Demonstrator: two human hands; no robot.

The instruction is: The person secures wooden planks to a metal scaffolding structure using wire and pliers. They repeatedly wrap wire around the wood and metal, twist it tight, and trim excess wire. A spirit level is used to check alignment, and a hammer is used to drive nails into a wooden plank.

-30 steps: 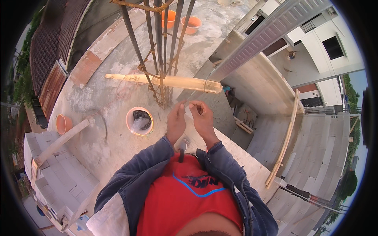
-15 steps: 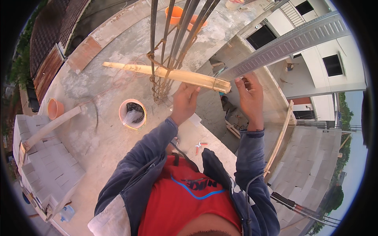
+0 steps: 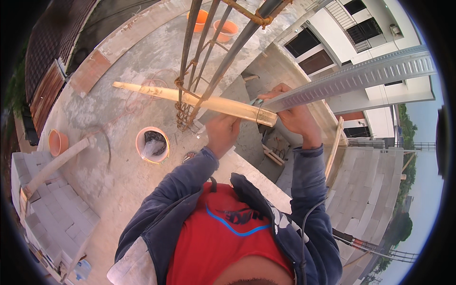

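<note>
A pale wooden strip [image 3: 190, 98] runs crosswise past the upright steel rebar [image 3: 216, 71], with a thin wire loop [image 3: 258, 115] round its right end. Below that strip my left hand [image 3: 222, 134] is closed on it, fingers partly hidden behind the wood. My right hand [image 3: 299, 121] reaches round behind the strip's right end. Its fingers curl by the wire and the tip of a perforated metal channel [image 3: 351, 76]; what they pinch is hidden. The channel slants in from the upper right and meets the strip's end.
An opening in the slab [image 3: 266, 161] drops away beneath my hands, with poles inside. A bucket [image 3: 152, 145] holding plastic stands left of the rebar. Orange buckets [image 3: 225, 30] are farther back. Stacked grey blocks [image 3: 61, 213] lie left; a block wall [image 3: 365, 190] rises right.
My right hand has moved up and left, from beside the strip's end to behind it, with its fingers at the wire. The view has shifted slightly. My left hand stays on the strip.
</note>
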